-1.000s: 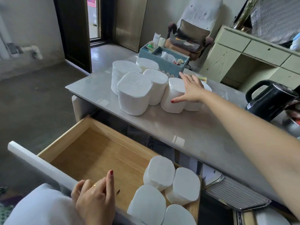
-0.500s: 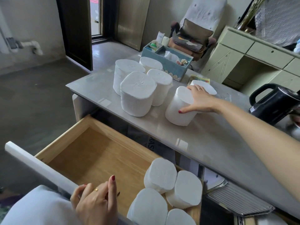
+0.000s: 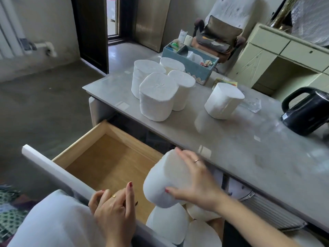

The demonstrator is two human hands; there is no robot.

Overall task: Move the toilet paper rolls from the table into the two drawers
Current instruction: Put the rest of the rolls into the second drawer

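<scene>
Grey table (image 3: 222, 139) retains five toilet paper rolls (image 3: 156, 98); right hand (image 3: 194, 182), fingers spread around a sixth roll (image 3: 163, 180), lowers it into the part-filled drawer (image 3: 106, 157); left hand (image 3: 114, 209), fingers loosely curled, rests on its front.

Light: soft daylight from the doorway (image 3: 114, 16), room dim.
Glare: pale sheen on the bench (image 3: 240, 139).
Blur: right hand (image 3: 197, 182) motion-smeared.
Edges: wide-angle bending of straight lines.

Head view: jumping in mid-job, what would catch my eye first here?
The right hand holds a toilet paper roll over the open wooden drawer, above rolls already packed at its right end. On the grey table, four rolls cluster at the left and one stands alone near a black kettle.
</scene>
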